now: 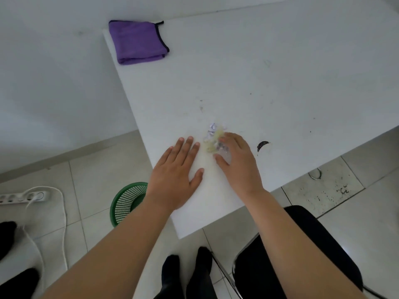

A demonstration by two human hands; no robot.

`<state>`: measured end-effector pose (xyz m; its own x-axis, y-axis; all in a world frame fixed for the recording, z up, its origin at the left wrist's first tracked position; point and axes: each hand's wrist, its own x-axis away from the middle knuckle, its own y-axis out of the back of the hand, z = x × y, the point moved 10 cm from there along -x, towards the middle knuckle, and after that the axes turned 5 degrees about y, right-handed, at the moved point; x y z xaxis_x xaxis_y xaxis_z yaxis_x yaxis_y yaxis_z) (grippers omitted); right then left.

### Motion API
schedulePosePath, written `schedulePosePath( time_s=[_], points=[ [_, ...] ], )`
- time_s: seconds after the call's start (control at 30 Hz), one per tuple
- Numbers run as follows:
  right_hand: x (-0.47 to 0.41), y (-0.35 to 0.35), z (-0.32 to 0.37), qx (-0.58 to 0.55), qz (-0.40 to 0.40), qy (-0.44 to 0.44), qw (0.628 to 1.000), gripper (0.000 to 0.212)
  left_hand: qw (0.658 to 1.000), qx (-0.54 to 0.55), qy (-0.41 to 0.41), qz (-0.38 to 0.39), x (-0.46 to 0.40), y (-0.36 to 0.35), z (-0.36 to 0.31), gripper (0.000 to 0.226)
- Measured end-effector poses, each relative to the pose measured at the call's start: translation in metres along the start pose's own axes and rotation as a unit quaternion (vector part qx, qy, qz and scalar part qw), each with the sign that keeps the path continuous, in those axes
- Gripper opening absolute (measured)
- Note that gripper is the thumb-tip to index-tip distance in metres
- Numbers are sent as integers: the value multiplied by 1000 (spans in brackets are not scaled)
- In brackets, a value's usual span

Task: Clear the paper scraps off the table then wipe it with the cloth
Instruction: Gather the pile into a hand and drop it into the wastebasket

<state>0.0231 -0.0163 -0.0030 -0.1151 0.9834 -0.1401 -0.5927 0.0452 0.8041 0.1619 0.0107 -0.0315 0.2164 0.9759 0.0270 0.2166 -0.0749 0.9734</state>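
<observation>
Where the two hands meet near the front corner of the white surface (269, 87), a small heap of paper scraps (212, 139) lies bunched together, pale yellow and white with some purple bits. The right hand (238, 164) lies over the right side of the heap, its fingers bent and cupped around the scraps and its thumb reaching toward the left beneath them; whether it truly grips any of them cannot be told, since the fingers hide that part and the picture is blurred there. The left hand (178, 175) rests flat on the surface just beside the heap on its left, fingers straight and close together, thumb spread out to the right, holding nothing.

Right of the right hand, a dark curved mark (262, 145) shows on the surface, and a few faint specks and stains lie farther back. Well apart from the scraps, at the far left corner of the surface, the purple cloth (138, 42) lies folded, with a black edge trim.

Below the left edge of the surface, a green mesh basket (126, 201) stands on the tiled floor (367, 234), partly hidden by the left forearm. A white power strip (23, 197) with a white cable lies on the floor at the left. A black chair (302, 255) stands at the lower right, and dark socked feet (187, 275) show at the bottom.
</observation>
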Motion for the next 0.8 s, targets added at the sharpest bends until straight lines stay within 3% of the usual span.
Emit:
schedulePosePath(
  time_s=[0.17, 0.27, 0.37, 0.53, 0.63, 0.73, 0.8],
  points=[
    [-8, 16, 0, -22, -28, -21, 999, 42, 999, 37, 16, 0, 1, 4, 8, 67],
    [-24, 2, 5, 5, 54, -19, 998, 58, 999, 45, 17, -1, 2, 4, 8, 68],
    [-33, -13, 11, 26, 107, -12, 994, 54, 999, 50, 21, -5, 2, 5, 8, 69],
    [-24, -2, 14, -11, 42, -3, 999, 30, 999, 49, 16, -10, 2, 5, 8, 70],
    [-22, 6, 9, -49, 42, -30, 997, 39, 999, 36, 14, -12, 2, 5, 8, 70],
    [-18, -9, 12, 8, 130, -27, 991, 55, 999, 41, 14, -10, 2, 5, 8, 70],
    [-14, -14, 19, 72, 132, -5, 989, 50, 999, 43, 13, -2, 2, 3, 8, 71]
  ],
)
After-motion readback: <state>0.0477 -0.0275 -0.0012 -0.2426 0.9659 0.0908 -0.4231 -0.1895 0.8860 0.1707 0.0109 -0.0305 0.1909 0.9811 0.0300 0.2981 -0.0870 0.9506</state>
